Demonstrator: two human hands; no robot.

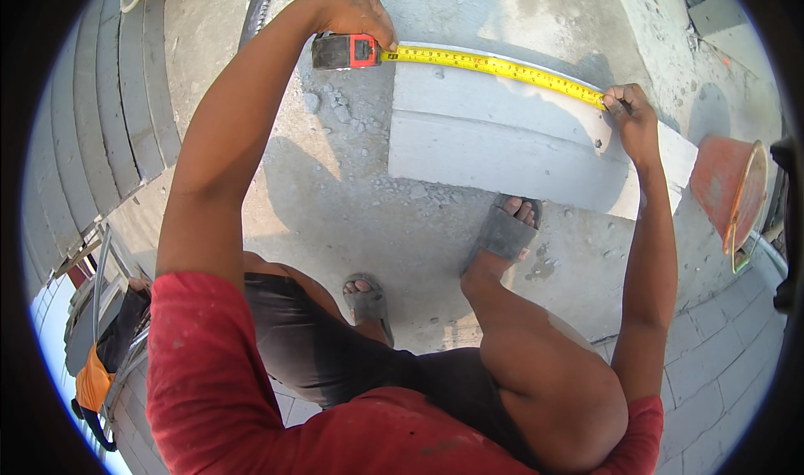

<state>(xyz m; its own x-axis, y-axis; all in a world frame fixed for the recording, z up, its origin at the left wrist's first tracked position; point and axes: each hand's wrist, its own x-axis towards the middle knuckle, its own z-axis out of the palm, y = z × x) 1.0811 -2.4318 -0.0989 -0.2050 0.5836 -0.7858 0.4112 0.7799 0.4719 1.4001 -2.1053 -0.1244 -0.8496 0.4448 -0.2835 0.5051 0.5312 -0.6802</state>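
A yellow tape blade stretches across the far edge of a long, pale grey block lying on the concrete floor. At its left end is the black and red case of the tape measure, just past the block's left end. My left hand is closed there, its fingertips pressing on the blade beside the case. My right hand pinches the blade's other end over the block. A small dark thing shows at those right fingertips; I cannot make out its kind.
Grey rubble lies left of the block. A reddish bucket lies tipped at the right. Stacked grey blocks line the left side. My sandalled foot is against the block's near side. Another person is at the far lower left.
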